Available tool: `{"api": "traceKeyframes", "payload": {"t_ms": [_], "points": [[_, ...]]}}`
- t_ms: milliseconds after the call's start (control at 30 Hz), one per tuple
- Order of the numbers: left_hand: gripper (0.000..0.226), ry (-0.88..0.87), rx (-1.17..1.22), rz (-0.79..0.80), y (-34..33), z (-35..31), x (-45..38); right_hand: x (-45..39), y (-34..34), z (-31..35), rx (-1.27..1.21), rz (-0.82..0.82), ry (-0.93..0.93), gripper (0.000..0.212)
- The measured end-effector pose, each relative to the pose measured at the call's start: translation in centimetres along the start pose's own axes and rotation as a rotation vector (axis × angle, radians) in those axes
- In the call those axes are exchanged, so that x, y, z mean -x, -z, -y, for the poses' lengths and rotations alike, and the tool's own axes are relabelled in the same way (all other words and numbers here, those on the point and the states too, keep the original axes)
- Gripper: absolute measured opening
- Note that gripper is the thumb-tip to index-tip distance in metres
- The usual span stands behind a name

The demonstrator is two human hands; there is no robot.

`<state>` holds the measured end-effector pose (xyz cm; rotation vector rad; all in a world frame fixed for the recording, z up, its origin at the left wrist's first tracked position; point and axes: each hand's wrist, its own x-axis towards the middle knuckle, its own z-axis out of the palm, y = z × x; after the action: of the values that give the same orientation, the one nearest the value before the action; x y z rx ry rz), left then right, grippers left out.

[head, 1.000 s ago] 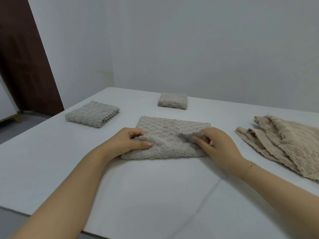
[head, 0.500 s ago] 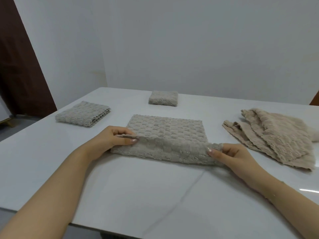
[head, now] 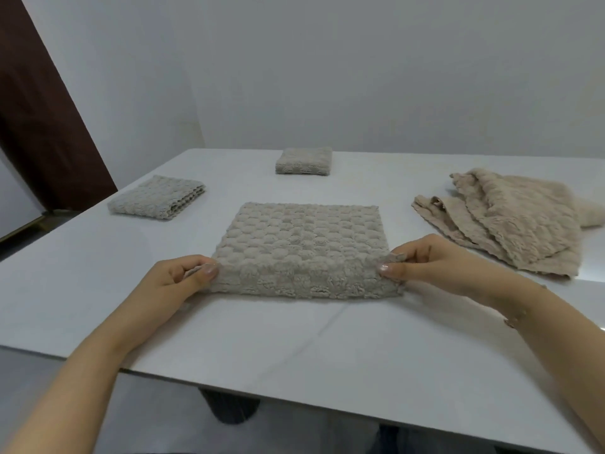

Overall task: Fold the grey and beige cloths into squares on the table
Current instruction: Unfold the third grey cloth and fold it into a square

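A white table [head: 327, 339] with a smooth, slightly glossy top carries four lots of cloth. In the middle, near the front edge, lies a grey cloth [head: 304, 244], spread flat with its near edge lifted. To the far left rests a folded grey cloth [head: 157, 198], and a smaller folded square [head: 303, 160] sits near the back edge. On the right lies a loose heap of beige cloths [head: 510, 221], well apart from the others.

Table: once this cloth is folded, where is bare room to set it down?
Bare: table between cloth in hand and near edge; also between the left and far squares. Crowded: beige pile, right.
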<state>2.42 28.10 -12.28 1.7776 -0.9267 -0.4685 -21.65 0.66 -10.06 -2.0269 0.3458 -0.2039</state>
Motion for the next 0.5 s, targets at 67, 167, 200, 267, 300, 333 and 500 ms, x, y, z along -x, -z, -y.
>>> {"api": "traceKeyframes", "payload": {"t_ms": [67,167,200,267,300,333,500], "points": [[0.028,0.002,0.013,-0.012,-0.4,-0.3,1.1,0.5,0.7,0.9,-0.027,0.101,-0.037,0.046],[0.041,-0.002,0.018,0.009,-0.5,-0.9,2.2,1.1,1.8,1.2,-0.015,0.287,-0.091,0.028],[0.054,0.004,0.031,0.037,-0.5,-1.1,2.6,1.3,2.1,1.4,-0.013,0.348,-0.113,0.026],[0.069,0.025,0.050,0.084,-0.5,-1.6,3.2,1.6,2.4,1.7,-0.067,0.416,-0.136,0.024],[0.065,0.026,0.053,0.097,-0.6,-1.8,3.4,1.7,2.6,1.9,-0.112,0.408,-0.138,0.025],[0.053,0.028,0.061,0.101,-0.6,-2.1,3.5,1.7,2.8,2.0,-0.153,0.378,-0.140,0.028],[0.023,-0.013,0.006,0.030,-0.2,-3.8,0.9,1.2,3.4,1.5,-0.304,0.163,-0.188,0.026]]}}
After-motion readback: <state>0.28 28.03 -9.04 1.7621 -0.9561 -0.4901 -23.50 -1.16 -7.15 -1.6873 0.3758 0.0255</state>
